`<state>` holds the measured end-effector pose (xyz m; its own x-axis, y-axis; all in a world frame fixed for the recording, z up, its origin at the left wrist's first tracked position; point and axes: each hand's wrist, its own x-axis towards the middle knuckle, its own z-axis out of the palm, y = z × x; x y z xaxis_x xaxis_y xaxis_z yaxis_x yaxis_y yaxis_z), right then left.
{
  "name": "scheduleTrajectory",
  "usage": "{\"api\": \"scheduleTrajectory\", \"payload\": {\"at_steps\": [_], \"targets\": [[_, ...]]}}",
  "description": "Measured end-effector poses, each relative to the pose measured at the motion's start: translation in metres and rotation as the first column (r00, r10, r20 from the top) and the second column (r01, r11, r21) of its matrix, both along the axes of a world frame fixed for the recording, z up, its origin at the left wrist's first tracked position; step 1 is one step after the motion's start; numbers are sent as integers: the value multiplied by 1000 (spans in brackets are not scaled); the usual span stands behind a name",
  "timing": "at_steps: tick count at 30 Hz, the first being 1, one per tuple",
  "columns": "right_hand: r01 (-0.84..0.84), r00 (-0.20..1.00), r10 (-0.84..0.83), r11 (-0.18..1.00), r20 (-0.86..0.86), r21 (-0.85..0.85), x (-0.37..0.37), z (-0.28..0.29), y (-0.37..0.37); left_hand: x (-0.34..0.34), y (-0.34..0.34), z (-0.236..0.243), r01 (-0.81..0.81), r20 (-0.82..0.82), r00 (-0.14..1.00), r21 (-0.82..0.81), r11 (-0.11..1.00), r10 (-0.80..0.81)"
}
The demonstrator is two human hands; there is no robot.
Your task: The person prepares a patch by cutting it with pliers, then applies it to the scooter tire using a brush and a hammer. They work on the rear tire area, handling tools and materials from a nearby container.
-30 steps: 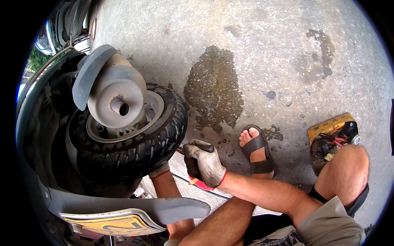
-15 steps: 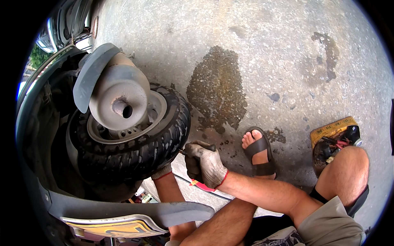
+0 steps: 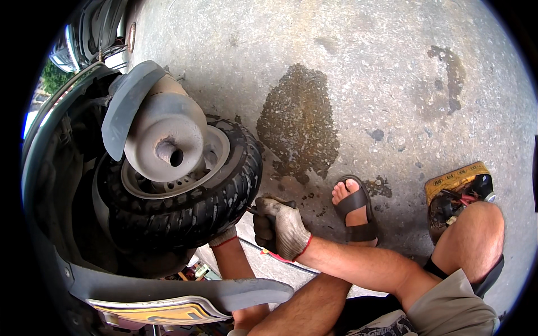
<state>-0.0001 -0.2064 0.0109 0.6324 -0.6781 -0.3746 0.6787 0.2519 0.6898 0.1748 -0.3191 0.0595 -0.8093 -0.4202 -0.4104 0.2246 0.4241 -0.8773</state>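
A black tyre (image 3: 179, 221) on a metal rim lies at the left under a scooter's rusty silver exhaust muffler (image 3: 162, 134). My right hand (image 3: 283, 229), in a soiled knit glove, is closed on a dark-handled tool (image 3: 288, 203), whose thin tip reaches the tyre's right side. My left hand (image 3: 224, 235), also gloved, reaches up under the tyre; its fingers are hidden behind it.
The scooter's bodywork and yellow plate (image 3: 151, 308) frame the lower left. A dirty yellow tray (image 3: 454, 171) of tools sits beside my bent knee (image 3: 471, 229). My sandalled foot (image 3: 353, 207) rests on stained concrete (image 3: 392, 84). A dark vehicle (image 3: 89, 39) stands at upper left.
The whole scene has shifted slightly right and down in the picture. My right hand still holds the tool at the tyre, and my left stays underneath, with little other visible change.
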Motion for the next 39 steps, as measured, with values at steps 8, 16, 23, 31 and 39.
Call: {"api": "scheduleTrajectory", "payload": {"at_steps": [8, 16, 23, 31, 39], "targets": [[2, 991, -1, 1000, -135, 3, 5, 1, 1, 0, 1, 0, -3, 6, 1000, 18, 1000, 3], [43, 889, -65, 997, -453, -59, 10, 2, 2, 0, 1, -1, -4, 4, 1000, 29, 1000, 4], [103, 733, -200, 977, -650, -185, 13, 3, 3, -1, 3, -1, -4, 24, 1000, 6, 1000, 3], [-53, -112, -501, 865, -858, -498, 16, -11, 11, 6, 8, -5, 949, 912, 157, -246, 197, 378], [-296, -352, -555, 830, -754, -472, 2, -13, 14, -4, 14, -3, 974, 754, -198, 80, 212, 626]]}}
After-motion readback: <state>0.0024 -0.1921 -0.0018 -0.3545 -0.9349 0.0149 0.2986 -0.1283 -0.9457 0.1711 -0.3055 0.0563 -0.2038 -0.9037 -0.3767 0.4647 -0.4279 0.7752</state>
